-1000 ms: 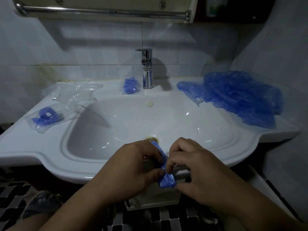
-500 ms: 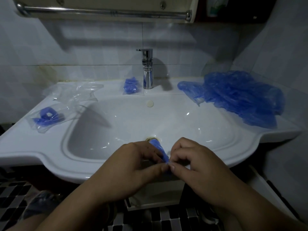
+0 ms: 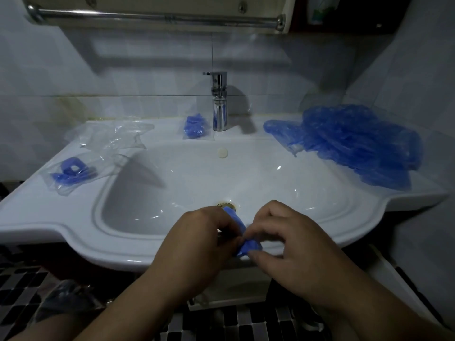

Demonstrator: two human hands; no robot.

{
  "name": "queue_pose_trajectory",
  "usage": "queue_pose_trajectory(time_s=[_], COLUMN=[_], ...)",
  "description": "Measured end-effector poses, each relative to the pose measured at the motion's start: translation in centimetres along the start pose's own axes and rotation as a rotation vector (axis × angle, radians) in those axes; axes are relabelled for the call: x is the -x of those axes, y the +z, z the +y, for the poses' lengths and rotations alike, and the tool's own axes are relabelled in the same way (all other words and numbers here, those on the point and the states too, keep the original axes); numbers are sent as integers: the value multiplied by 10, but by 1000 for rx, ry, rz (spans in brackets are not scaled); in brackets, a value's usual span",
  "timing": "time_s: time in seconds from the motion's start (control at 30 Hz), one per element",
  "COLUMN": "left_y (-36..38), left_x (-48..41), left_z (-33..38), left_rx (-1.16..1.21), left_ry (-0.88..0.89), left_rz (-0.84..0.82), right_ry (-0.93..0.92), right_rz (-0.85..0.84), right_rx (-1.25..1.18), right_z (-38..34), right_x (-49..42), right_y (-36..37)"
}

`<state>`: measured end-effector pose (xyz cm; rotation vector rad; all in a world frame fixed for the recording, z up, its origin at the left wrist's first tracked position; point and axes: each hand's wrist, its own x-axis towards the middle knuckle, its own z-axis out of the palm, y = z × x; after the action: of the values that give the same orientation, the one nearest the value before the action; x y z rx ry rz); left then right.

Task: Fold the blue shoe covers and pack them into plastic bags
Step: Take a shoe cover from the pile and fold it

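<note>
Shoe cover (image 3: 247,247) is pinched between both my grips, left hand (image 3: 197,239) and right hand (image 3: 290,242), long axis pointing away from me; empty bags (image 3: 110,136) lie nearer my left.

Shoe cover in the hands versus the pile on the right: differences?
The shoe cover is folded small; the pile lies loose and spread. The left hand and right hand pinch the shoe cover; the pile rests untouched on the sink rim. Both are blue.
</note>
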<state>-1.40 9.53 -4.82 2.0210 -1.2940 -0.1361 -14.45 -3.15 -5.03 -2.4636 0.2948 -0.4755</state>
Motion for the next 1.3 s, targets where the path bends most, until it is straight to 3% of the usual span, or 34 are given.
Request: queue_pose_trajectory(time_s=[0.33, 0.5, 0.83, 1.13, 1.3], left_y=[-20, -15, 5, 7, -4], left_x=[7, 8, 3, 2, 6], left_z=[0, 5, -1, -1, -1], left_rx=[-6, 111, 74, 29, 94], left_ry=[183, 102, 17, -16, 13], left_rz=[-197, -103, 22, 44, -71], right_ry=[-57, -52, 39, -14, -73], right_rz=[-71, -51, 122, -52, -84], right_rx=[59, 29, 43, 90, 112], right_z=[2, 2, -3, 4, 5], right_x=[1, -1, -3, -1, -2], right_y=[-11, -5, 3, -7, -13])
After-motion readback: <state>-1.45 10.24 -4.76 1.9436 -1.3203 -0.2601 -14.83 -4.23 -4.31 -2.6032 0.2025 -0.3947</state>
